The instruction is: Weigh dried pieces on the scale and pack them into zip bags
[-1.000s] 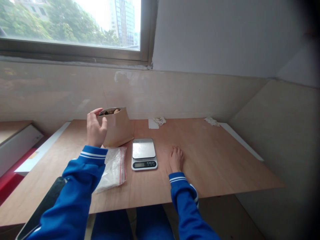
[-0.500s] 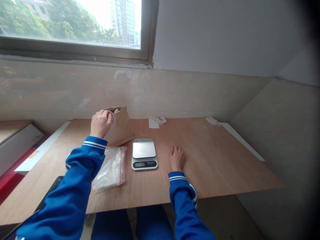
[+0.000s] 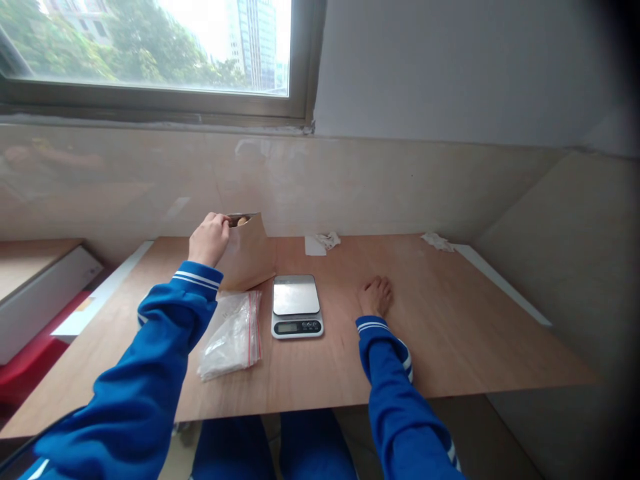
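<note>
My left hand (image 3: 209,239) is closed on the top rim of a brown paper bag (image 3: 249,257) that stands open on the wooden table (image 3: 450,333); small brown pieces show in its mouth. My right hand (image 3: 375,297) lies flat on the table with fingers stretched out, holding nothing, to the right of a small digital kitchen scale (image 3: 297,305). A clear zip bag with a red seal strip (image 3: 231,333) lies flat in front of the paper bag, left of the scale.
Crumpled white paper scraps (image 3: 323,241) and another scrap (image 3: 437,241) lie at the table's far edge against the tiled wall. A window runs above. A white ledge (image 3: 47,287) stands to the left. The table's near edge is by my knees.
My left hand went from open beside the bag to closed on its rim. The view shifted slightly left; my right hand stayed flat on the table.
</note>
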`<action>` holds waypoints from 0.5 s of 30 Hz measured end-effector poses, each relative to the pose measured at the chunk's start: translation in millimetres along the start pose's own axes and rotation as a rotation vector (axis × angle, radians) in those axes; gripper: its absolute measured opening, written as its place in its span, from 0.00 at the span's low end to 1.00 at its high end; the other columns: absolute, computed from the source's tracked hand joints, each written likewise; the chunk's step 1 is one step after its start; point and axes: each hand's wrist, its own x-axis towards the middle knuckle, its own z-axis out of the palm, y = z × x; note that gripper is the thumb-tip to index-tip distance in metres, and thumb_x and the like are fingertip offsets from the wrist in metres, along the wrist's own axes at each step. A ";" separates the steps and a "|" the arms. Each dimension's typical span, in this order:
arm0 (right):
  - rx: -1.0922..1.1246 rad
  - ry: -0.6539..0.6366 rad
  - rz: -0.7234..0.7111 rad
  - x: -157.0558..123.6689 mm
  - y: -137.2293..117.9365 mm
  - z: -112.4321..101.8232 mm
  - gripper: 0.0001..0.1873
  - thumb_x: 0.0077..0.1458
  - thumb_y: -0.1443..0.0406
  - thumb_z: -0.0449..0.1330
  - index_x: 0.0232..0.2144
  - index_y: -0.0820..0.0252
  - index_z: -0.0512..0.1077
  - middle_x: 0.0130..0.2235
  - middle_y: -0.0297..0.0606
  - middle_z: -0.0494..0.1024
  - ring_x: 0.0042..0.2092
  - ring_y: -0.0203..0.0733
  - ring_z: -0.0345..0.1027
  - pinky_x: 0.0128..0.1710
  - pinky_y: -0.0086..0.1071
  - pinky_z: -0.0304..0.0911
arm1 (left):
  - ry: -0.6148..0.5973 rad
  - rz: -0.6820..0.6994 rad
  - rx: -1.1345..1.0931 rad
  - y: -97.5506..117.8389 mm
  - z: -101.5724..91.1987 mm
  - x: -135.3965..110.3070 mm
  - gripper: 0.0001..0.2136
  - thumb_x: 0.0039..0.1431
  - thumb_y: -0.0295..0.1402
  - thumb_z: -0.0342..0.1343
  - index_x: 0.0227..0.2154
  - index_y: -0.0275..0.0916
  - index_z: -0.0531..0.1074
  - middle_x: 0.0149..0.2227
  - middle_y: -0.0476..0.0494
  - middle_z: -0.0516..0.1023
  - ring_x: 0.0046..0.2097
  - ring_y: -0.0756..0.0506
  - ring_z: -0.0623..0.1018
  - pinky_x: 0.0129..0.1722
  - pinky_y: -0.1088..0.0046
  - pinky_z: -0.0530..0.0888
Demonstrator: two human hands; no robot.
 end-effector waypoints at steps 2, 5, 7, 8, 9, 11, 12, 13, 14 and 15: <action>-0.004 0.016 0.015 1.3 -0.5 3.5 0.25 0.56 0.68 0.44 0.53 0.72 0.63 0.56 0.60 0.63 0.56 0.57 0.55 0.51 0.48 0.51 | -0.012 0.001 0.011 0.6 0.2 0.9 0.16 0.62 0.34 0.41 0.42 0.37 0.73 0.46 0.36 0.73 0.45 0.39 0.75 0.44 0.65 0.70; -0.016 0.032 0.025 5.3 -2.3 6.2 0.23 0.55 0.67 0.45 0.51 0.71 0.65 0.52 0.59 0.66 0.53 0.56 0.58 0.50 0.48 0.51 | -0.046 0.022 0.050 1.7 1.1 2.5 0.17 0.62 0.32 0.40 0.44 0.34 0.72 0.47 0.34 0.72 0.46 0.38 0.74 0.46 0.63 0.70; -0.029 0.042 0.030 8.1 -3.3 7.1 0.22 0.55 0.66 0.46 0.49 0.71 0.67 0.49 0.59 0.68 0.50 0.56 0.59 0.48 0.47 0.52 | -0.081 0.043 0.084 2.1 2.0 4.5 0.17 0.61 0.30 0.40 0.45 0.34 0.72 0.48 0.33 0.71 0.47 0.37 0.74 0.47 0.61 0.70; -0.036 0.048 0.032 9.2 -3.5 7.5 0.21 0.55 0.66 0.46 0.48 0.71 0.67 0.48 0.59 0.68 0.50 0.56 0.59 0.47 0.47 0.52 | -0.100 0.051 0.095 1.9 2.4 6.1 0.18 0.61 0.30 0.40 0.46 0.34 0.71 0.49 0.33 0.71 0.47 0.36 0.74 0.47 0.60 0.69; -0.042 0.053 0.035 10.2 -3.5 7.9 0.21 0.55 0.66 0.46 0.47 0.71 0.68 0.47 0.58 0.69 0.49 0.55 0.60 0.47 0.46 0.52 | -0.119 0.056 0.097 1.2 2.6 8.2 0.18 0.60 0.29 0.40 0.47 0.35 0.71 0.49 0.33 0.70 0.47 0.36 0.74 0.46 0.60 0.70; -0.053 0.061 0.037 11.4 -3.1 8.6 0.19 0.55 0.66 0.46 0.44 0.70 0.69 0.45 0.57 0.69 0.47 0.54 0.60 0.46 0.45 0.52 | -0.163 0.058 0.077 -1.7 2.4 14.3 0.17 0.60 0.30 0.42 0.46 0.38 0.72 0.48 0.35 0.70 0.45 0.37 0.75 0.45 0.61 0.70; -0.057 0.065 0.038 11.7 -2.8 8.9 0.18 0.55 0.66 0.46 0.43 0.69 0.69 0.45 0.56 0.69 0.47 0.54 0.60 0.45 0.44 0.53 | -0.189 0.056 0.065 -3.9 1.8 18.0 0.16 0.59 0.31 0.44 0.45 0.39 0.72 0.47 0.36 0.69 0.44 0.38 0.75 0.44 0.62 0.70; -0.059 0.067 0.037 11.8 -2.5 9.2 0.18 0.55 0.66 0.46 0.43 0.68 0.69 0.44 0.55 0.70 0.46 0.53 0.60 0.45 0.44 0.53 | -0.216 0.059 0.056 -6.2 0.8 22.1 0.15 0.57 0.32 0.46 0.44 0.40 0.73 0.46 0.37 0.69 0.43 0.39 0.75 0.43 0.63 0.71; -0.061 0.069 0.037 11.8 -2.3 9.3 0.17 0.55 0.67 0.46 0.42 0.68 0.70 0.43 0.55 0.70 0.46 0.53 0.60 0.44 0.44 0.53 | -0.247 0.070 0.050 -8.6 -0.6 26.3 0.14 0.56 0.33 0.49 0.43 0.41 0.74 0.44 0.38 0.69 0.41 0.39 0.75 0.42 0.64 0.71; -0.062 0.072 0.036 11.7 -2.2 9.4 0.17 0.55 0.67 0.46 0.41 0.68 0.70 0.43 0.56 0.69 0.45 0.53 0.60 0.44 0.44 0.53 | -0.277 0.087 0.045 -10.8 -2.3 30.5 0.13 0.54 0.34 0.51 0.41 0.41 0.75 0.42 0.39 0.69 0.40 0.40 0.75 0.41 0.65 0.71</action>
